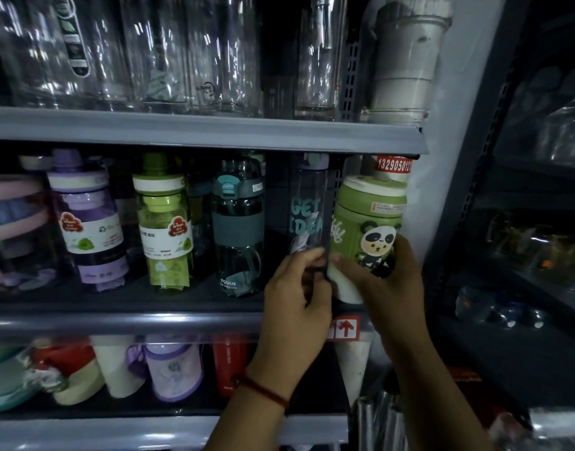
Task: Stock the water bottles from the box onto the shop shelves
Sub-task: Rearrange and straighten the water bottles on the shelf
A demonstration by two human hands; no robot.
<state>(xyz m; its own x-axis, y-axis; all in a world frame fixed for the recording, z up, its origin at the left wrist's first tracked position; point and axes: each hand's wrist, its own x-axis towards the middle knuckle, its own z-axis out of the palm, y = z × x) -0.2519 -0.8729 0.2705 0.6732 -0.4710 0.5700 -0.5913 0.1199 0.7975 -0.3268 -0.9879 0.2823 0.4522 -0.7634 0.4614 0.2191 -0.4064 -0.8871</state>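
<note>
shelf (182,131): matt grey metal | panda bottle (367,222): glossy green plastic

Single head-worn wide-angle view, close to the shelves (195,131), facing them straight on, tilted slightly down. Middle shelf sits at frame centre; forearms enter from the bottom edge. A second rack (514,177) shows at right.

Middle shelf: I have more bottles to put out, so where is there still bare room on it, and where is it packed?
Bare shelf shows at the front of the middle shelf, ahead of the purple bottle and green tritan bottle. A gap runs between the teal bottle and the clear lettered bottle. The right end is crowded: both hands, left hand, right hand, panda bottle.
</note>
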